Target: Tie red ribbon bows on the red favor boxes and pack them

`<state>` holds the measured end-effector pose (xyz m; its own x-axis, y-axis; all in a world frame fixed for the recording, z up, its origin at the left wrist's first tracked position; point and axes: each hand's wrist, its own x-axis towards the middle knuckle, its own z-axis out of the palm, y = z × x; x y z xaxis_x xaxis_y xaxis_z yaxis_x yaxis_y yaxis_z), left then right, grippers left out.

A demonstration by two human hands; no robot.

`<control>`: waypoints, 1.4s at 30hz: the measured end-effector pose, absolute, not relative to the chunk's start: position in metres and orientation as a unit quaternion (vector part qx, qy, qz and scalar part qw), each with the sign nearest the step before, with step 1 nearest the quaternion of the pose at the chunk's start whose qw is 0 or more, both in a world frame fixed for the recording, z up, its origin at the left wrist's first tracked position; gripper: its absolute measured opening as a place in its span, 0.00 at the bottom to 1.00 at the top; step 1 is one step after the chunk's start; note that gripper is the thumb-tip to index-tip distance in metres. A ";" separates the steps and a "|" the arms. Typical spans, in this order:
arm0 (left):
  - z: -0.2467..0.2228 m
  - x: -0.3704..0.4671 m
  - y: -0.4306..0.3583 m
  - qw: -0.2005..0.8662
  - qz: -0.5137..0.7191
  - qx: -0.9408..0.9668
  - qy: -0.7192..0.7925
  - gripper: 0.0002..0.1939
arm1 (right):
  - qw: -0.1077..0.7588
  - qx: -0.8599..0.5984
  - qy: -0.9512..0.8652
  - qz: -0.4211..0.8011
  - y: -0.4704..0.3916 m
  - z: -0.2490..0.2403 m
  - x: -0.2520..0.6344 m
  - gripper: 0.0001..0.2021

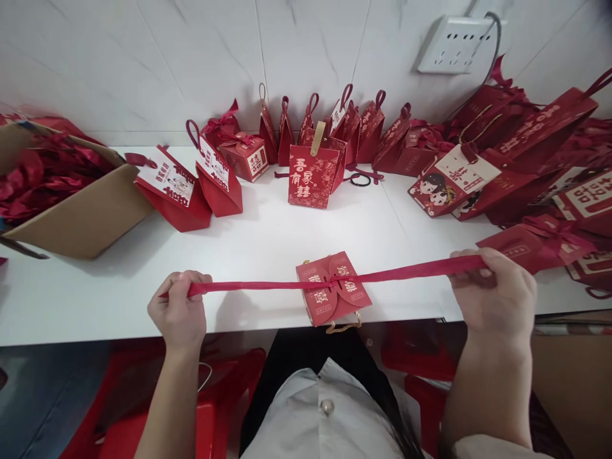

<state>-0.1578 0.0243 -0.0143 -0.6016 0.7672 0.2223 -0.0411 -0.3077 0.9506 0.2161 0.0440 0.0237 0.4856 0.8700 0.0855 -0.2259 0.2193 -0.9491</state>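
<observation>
A red gift box [321, 305] with gold lettering sits near the front edge of the white table, a gold cord handle [344, 324] showing at its lower side. Across its top runs a dark red ribbon [258, 285], crossed or knotted at the middle of the box. My left hand [180, 309] is closed round the ribbon's left end, well to the left of the box. On the far right my right hand [500, 296] grips the other end between thumb and fingers. Both ribbon lengths look stretched nearly straight.
A cardboard box [90, 217] of red ribbons stands at the left. Several red gift boxes [313, 178] line the back by the wall; more are piled at the right. A black hair tie [360, 180] lies behind. A wall socket [454, 44] is above. Red stools [205, 414] stand below.
</observation>
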 end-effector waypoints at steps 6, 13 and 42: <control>0.011 -0.152 0.032 0.304 0.716 0.380 0.500 0.18 | 0.690 -0.468 -0.423 0.356 0.062 0.051 0.204 0.13; 0.092 -0.083 0.066 0.393 0.607 0.585 0.367 0.16 | 0.505 -0.357 -0.711 0.334 0.112 0.136 0.109 0.16; 0.017 -0.040 0.018 0.259 0.351 0.697 0.569 0.06 | 0.244 -0.461 -0.811 0.267 0.034 0.039 0.124 0.07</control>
<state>-0.0397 0.0185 0.0170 0.1066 0.9751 0.1944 0.6122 -0.2185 0.7599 0.1237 0.0341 0.0392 -0.4562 0.8773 0.1491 0.6175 0.4328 -0.6568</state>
